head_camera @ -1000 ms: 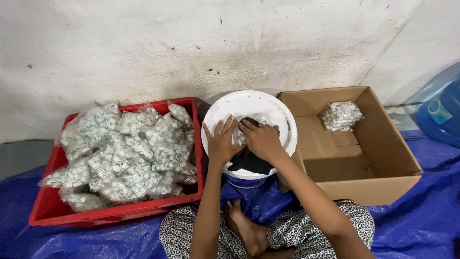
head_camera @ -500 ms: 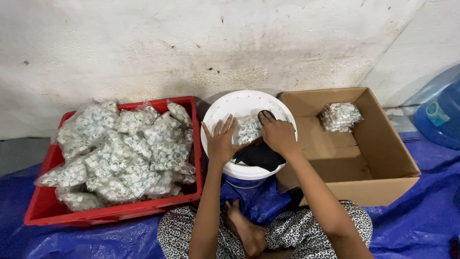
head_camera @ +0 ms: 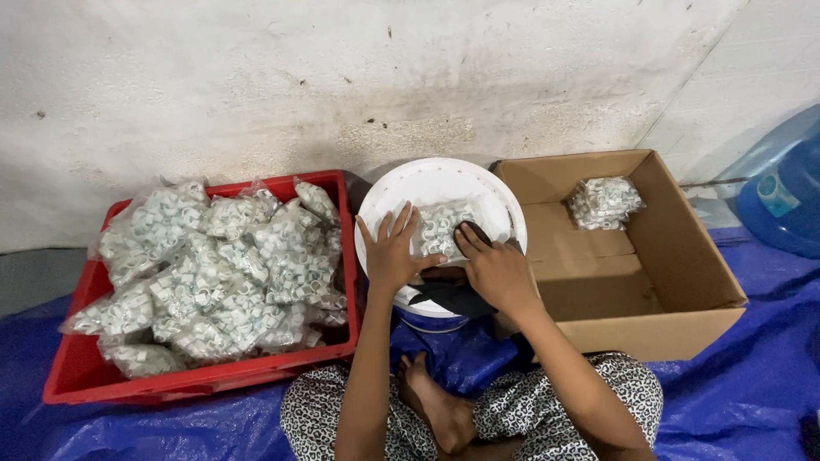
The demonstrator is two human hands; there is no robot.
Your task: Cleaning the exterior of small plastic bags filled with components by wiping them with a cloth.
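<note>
A clear plastic bag of small white rings point(head_camera: 442, 224) lies on the round white lid point(head_camera: 436, 183) of a bucket in front of me. My left hand point(head_camera: 391, 250) rests flat on the lid with fingers spread, its thumb touching the bag's left edge. My right hand point(head_camera: 493, 267) presses on the bag's lower right corner, over a black object point(head_camera: 453, 294) lying on the lid's near side.
A red crate point(head_camera: 77, 358) at left is heaped with several similar filled bags. An open cardboard box point(head_camera: 683, 282) at right holds one filled bag point(head_camera: 604, 201). A blue water jug point(head_camera: 781, 192) stands far right. Blue tarpaulin point(head_camera: 752, 393) covers the floor; a white wall rises behind.
Both hands have drawn back toward me, uncovering the bag on the lid. My right hand has slid from the bag's top down to its lower right corner.
</note>
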